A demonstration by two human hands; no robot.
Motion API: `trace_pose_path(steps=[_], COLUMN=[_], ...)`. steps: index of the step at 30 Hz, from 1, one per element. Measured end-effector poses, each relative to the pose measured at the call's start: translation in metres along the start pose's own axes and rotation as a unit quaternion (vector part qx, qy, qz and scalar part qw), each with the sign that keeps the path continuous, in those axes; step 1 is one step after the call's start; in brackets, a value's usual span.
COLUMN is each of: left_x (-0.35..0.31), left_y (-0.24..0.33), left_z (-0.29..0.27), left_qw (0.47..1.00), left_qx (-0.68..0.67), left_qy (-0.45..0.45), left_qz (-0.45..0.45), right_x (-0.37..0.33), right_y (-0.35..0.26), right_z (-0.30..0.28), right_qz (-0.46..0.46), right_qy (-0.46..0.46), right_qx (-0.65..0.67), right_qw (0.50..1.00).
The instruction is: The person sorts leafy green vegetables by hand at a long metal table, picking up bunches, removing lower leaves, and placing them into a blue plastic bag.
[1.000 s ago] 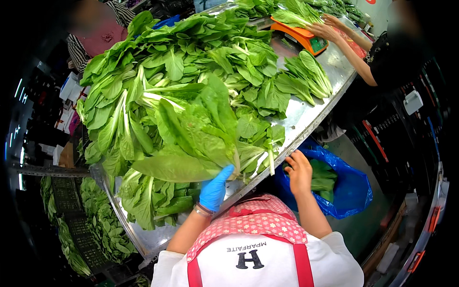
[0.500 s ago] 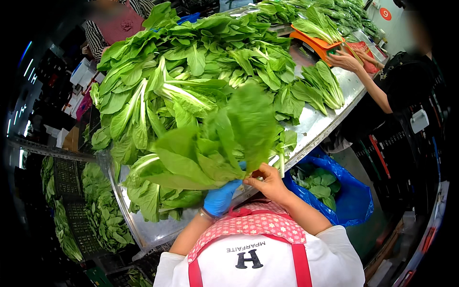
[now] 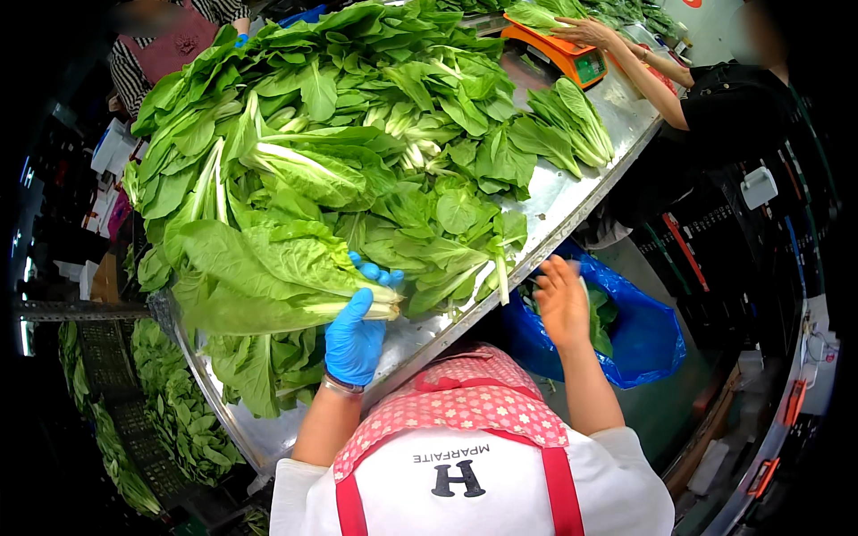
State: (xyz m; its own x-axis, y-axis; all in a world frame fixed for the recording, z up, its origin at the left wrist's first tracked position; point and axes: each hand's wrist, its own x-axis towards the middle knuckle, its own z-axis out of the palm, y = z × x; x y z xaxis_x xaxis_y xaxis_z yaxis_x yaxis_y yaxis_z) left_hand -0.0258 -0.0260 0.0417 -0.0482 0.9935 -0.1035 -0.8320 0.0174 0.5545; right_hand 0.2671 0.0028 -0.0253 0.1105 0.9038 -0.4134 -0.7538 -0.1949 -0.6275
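- Holding a pale-stemmed leafy head (image 3: 277, 268), the blue-gloved left hand (image 3: 356, 344) has its grip closed round the stem end, thumb on the near side, fingers on the far side.
- That head lies sideways over the front left part of the metal worktop (image 3: 556, 201), leaves toward the left, against the large pile of greens (image 3: 393, 107).
- The bare right hand (image 3: 563, 299) has its grip apart and empty, fingers extended, just beyond the worktop's edge and over a blue plastic bag (image 3: 648, 330).
- The bag gapes open, with loose green leaves (image 3: 602, 323) inside.
- Black mesh crates (image 3: 107, 362) at the lower left contain more leafy greens (image 3: 179, 402).
- An orange scale (image 3: 559, 55) carries greens (image 3: 536, 16), with a co-worker's hand (image 3: 585, 34) at them.
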Motion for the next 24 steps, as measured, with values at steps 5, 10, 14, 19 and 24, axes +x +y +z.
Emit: trace_pose_path(steps=[5,10,14,19,24], left_x=[-0.005,-0.017,-0.023,-0.020,-0.013], left_y=[-0.016,-0.003,-0.005,-0.016,-0.029], left_z=[0.004,0.006,0.004,0.006,0.010], left_qw=[0.998,0.989,0.989,0.991,0.994], left_qx=[0.061,0.130,0.123,0.123,0.092], left_qy=[-0.011,0.027,0.036,0.035,0.045], left_qz=[0.009,0.061,0.067,0.026,-0.025], right_x=[0.049,0.060,0.053,0.054,0.045], right_y=[0.031,0.011,-0.003,0.010,0.018], right_z=[0.044,0.058,0.052,0.055,0.060], right_qz=[-0.386,-0.356,-0.207,0.016,0.052], right_qy=[-0.230,-0.311,-0.224,-0.153,-0.220], right_qx=[-0.713,-0.726,-0.503,-0.216,-0.093], right_qw=[0.538,0.499,0.809,0.964,0.970])
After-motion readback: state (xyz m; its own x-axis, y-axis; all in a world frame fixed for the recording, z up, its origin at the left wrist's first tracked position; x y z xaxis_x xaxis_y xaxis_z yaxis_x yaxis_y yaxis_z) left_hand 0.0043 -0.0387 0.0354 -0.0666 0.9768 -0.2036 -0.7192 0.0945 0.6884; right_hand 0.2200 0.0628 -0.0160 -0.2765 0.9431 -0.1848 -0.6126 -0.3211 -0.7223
